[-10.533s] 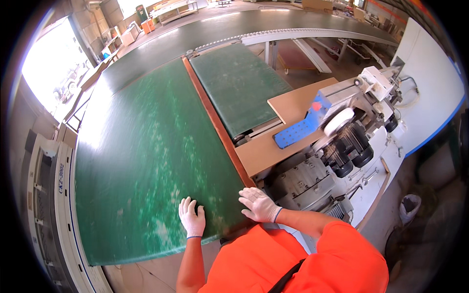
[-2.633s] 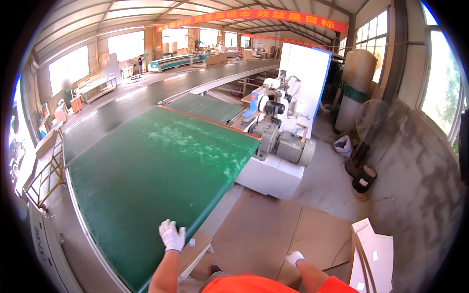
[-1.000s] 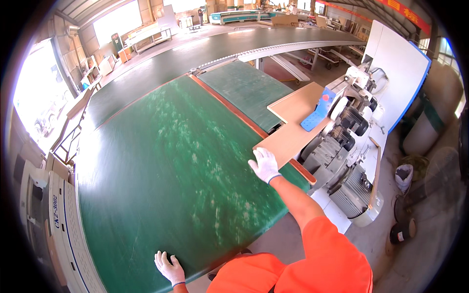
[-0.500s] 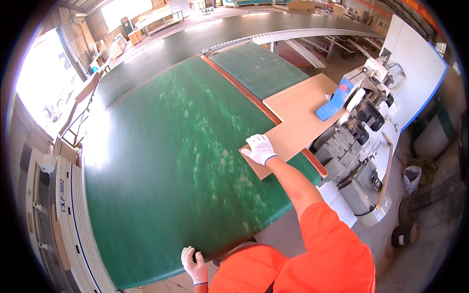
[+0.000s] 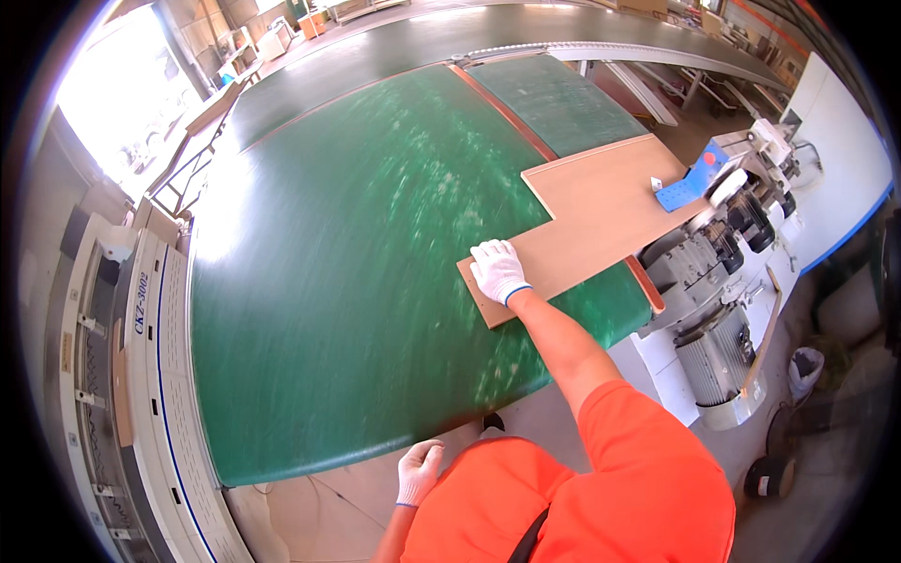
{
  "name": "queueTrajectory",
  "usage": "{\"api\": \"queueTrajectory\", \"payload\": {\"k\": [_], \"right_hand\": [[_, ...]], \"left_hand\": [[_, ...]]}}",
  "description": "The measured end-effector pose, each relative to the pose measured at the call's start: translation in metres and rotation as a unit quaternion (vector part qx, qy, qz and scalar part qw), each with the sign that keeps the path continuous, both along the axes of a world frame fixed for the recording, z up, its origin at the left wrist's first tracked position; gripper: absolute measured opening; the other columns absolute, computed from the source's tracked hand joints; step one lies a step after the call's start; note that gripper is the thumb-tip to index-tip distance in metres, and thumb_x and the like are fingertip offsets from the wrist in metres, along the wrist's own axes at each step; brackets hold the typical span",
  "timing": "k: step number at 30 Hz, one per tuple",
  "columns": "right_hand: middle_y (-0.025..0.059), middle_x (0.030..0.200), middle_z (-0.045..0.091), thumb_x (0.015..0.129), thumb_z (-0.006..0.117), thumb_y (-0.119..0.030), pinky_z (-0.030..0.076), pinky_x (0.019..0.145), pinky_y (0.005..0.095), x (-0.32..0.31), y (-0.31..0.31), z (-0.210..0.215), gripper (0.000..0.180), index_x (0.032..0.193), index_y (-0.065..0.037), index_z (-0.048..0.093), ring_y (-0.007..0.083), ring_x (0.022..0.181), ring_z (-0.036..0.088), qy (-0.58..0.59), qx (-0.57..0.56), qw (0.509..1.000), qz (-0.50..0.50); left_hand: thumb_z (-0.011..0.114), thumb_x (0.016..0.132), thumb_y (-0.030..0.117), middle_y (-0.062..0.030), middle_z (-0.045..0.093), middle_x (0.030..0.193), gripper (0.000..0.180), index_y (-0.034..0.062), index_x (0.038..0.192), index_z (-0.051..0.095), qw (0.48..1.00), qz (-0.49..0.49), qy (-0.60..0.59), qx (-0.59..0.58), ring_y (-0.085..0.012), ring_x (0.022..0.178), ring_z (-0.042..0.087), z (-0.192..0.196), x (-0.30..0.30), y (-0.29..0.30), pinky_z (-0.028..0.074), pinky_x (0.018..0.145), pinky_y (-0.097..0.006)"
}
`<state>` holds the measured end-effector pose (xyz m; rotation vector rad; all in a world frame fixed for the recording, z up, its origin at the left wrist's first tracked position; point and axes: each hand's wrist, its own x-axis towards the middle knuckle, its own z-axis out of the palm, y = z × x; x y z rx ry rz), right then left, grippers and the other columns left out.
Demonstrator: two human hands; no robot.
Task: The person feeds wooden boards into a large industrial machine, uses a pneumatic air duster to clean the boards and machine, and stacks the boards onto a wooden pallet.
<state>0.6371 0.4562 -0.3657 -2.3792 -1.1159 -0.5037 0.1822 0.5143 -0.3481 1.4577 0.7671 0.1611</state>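
A brown L-shaped wood panel lies partly on the green conveyor belt, its far right part beside the machine. My right hand, in a white knit glove, is closed on the panel's narrow left end, with the fingertips over its far edge. A row of small dark spots shows along that end. My left hand, also gloved, is held by my body just off the belt's near edge. Its fingers are curled in, and the palm is hidden. A blue perforated bracket sits over the panel's right edge.
Motors and wheels of the machine line the right side, with a large ribbed motor below. A white machine housing borders the belt on the left. Another long conveyor crosses at the back. A black roll stands on the floor.
The panel has slid left, away from the machine, with my right hand on it. My left hand has drawn in toward my body and its fingers have curled. The view has turned somewhat.
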Motion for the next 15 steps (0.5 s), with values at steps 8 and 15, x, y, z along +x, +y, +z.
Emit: {"api": "queueTrajectory", "payload": {"k": [8, 15], "right_hand": [[0.0138, 0.115, 0.063, 0.093, 0.061, -0.026, 0.038, 0.111, 0.0503, -0.121, -0.001, 0.002, 0.031, 0.116, -0.005, 0.066, 0.0343, 0.118, 0.055, 0.002, 0.016, 0.999, 0.032], [0.0186, 0.117, 0.066, 0.095, 0.066, -0.024, 0.038, 0.114, 0.0525, -0.264, -0.056, 0.019, 0.032, 0.117, -0.001, 0.068, 0.0382, 0.121, 0.058, 0.092, 0.053, 0.991, 0.087]], "left_hand": [[0.068, 0.098, 0.024, -0.0113, 0.073, 0.117, 0.041, -0.0054, 0.126, 0.067, 0.989, -0.055, 0.052, -0.127, -0.0151, 0.110, 0.067, -0.011, -0.031, -0.002, 0.053, 0.096, -0.031], [0.066, 0.099, 0.018, -0.0149, 0.069, 0.125, 0.049, -0.0065, 0.140, 0.053, 0.903, -0.140, -0.039, -0.405, -0.0265, 0.113, 0.069, -0.017, 0.037, -0.029, 0.054, 0.101, -0.040]]}}
